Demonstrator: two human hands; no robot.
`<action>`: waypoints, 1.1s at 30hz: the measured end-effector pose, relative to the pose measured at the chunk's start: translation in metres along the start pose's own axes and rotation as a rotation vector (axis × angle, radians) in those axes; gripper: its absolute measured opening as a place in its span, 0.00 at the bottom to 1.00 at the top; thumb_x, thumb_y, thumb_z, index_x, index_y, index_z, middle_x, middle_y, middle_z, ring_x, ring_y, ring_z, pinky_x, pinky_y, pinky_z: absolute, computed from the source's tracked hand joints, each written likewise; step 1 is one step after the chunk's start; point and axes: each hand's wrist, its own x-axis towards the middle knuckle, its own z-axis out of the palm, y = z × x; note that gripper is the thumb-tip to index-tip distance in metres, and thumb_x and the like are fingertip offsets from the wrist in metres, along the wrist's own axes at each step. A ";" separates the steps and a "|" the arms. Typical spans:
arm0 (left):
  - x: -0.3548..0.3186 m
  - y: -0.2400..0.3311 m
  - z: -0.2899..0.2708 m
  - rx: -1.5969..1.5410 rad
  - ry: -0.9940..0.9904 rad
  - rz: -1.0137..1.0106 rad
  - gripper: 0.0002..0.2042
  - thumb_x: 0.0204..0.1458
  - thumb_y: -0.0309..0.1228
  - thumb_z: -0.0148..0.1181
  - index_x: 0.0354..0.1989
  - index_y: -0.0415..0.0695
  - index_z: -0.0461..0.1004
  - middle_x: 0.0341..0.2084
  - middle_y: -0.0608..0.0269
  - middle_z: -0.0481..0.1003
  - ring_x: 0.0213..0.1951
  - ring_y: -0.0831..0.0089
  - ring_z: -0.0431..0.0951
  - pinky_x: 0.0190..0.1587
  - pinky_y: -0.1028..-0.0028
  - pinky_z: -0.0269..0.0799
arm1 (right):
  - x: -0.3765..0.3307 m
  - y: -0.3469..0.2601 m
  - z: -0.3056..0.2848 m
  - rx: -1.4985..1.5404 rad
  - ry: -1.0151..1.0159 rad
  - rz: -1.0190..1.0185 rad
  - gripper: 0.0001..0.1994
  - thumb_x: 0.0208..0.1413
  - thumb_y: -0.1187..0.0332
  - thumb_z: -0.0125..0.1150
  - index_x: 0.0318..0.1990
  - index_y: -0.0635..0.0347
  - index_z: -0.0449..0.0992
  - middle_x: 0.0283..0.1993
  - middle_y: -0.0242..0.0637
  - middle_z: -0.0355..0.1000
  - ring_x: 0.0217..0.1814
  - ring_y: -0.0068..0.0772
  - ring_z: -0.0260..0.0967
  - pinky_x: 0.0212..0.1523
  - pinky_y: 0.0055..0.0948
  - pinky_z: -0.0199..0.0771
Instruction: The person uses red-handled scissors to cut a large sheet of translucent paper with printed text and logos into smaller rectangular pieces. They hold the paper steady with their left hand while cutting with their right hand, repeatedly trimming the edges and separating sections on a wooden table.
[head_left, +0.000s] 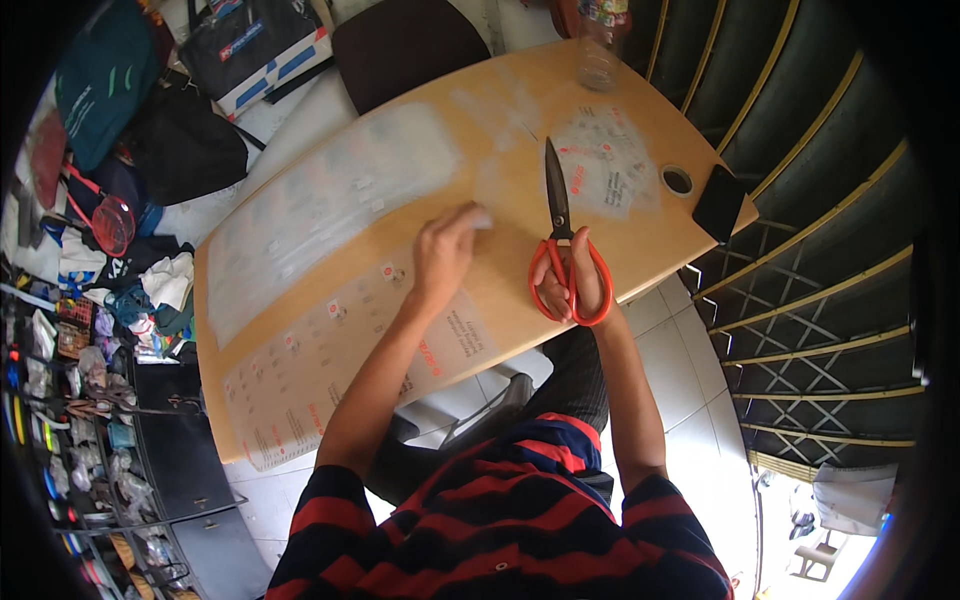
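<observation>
Scissors point(561, 232) with red handles were gripped in the right hand point(588, 286); the left hand point(444, 258), slightly blurred, pinched a translucent scrap point(482, 219) over the desk point(505, 275).

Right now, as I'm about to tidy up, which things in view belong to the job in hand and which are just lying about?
Likely the job:
red-handled scissors, in the right hand
small pale piece, blurred, at the left hand
printed translucent sheet
smaller printed pieces

Apparently lying about:
black phone
clear bottle
dark chair
black bag
</observation>
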 end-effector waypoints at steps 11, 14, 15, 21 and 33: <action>0.126 -0.022 0.019 0.082 0.335 0.190 0.19 0.55 0.17 0.59 0.57 0.41 0.75 0.59 0.48 0.73 0.60 0.51 0.74 0.59 0.63 0.72 | 0.001 0.005 -0.002 0.071 0.033 -0.096 0.43 0.67 0.32 0.25 0.29 0.68 0.72 0.10 0.28 0.54 0.06 0.23 0.53 0.09 0.23 0.58; 0.125 -0.053 0.044 0.188 0.152 0.215 0.20 0.55 0.19 0.60 0.57 0.44 0.76 0.60 0.48 0.72 0.62 0.52 0.72 0.62 0.55 0.69 | 0.004 0.008 -0.001 0.102 -0.013 -0.144 0.42 0.68 0.33 0.25 0.29 0.67 0.72 0.10 0.29 0.54 0.06 0.23 0.53 0.09 0.24 0.58; 0.122 -0.063 0.047 0.237 0.015 0.140 0.20 0.55 0.20 0.60 0.58 0.44 0.76 0.60 0.49 0.72 0.63 0.53 0.71 0.63 0.51 0.67 | 0.005 0.008 -0.001 0.075 0.005 -0.127 0.44 0.66 0.31 0.24 0.30 0.68 0.72 0.10 0.28 0.54 0.06 0.23 0.54 0.09 0.23 0.59; 0.107 -0.083 0.051 0.285 -0.247 -0.124 0.30 0.52 0.24 0.59 0.67 0.48 0.66 0.61 0.54 0.72 0.67 0.51 0.66 0.65 0.34 0.55 | 0.004 0.006 -0.002 0.018 0.053 -0.064 0.47 0.64 0.28 0.21 0.30 0.68 0.73 0.11 0.25 0.53 0.06 0.21 0.54 0.09 0.23 0.60; 0.099 -0.053 0.024 0.216 -0.277 -0.268 0.29 0.57 0.32 0.56 0.70 0.50 0.63 0.68 0.55 0.65 0.72 0.49 0.56 0.70 0.33 0.43 | 0.005 0.004 -0.002 0.094 0.002 -0.106 0.43 0.69 0.34 0.23 0.28 0.67 0.72 0.10 0.29 0.53 0.07 0.24 0.53 0.09 0.23 0.57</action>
